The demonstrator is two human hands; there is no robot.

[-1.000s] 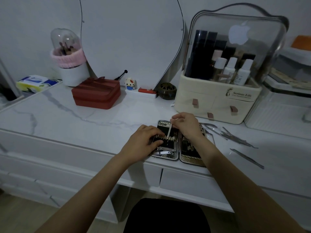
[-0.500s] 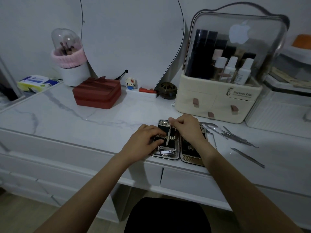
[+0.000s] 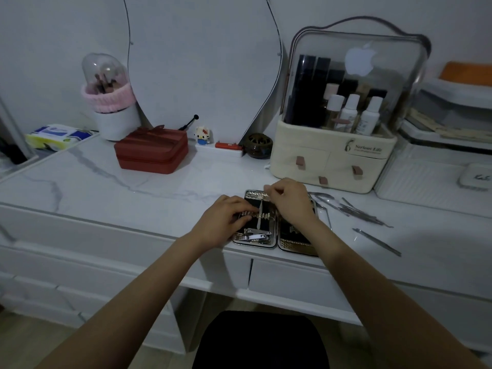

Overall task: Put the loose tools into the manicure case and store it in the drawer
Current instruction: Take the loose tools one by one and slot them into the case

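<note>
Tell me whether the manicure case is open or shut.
Open. The manicure case lies spread flat in two halves on the table edge, with nail clippers showing inside its left half.

On my marble vanity top (image 3: 111,182), a red zipped box (image 3: 151,153) sits near the mirror (image 3: 202,62). Behind it stands my brush pot (image 3: 109,99) with its pink band. A cream cosmetics organiser (image 3: 332,161) holds white bottles (image 3: 351,113); a tissue pack (image 3: 57,135) lies far left.

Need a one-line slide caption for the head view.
Both hands work a thin tool into the open manicure case.
</note>
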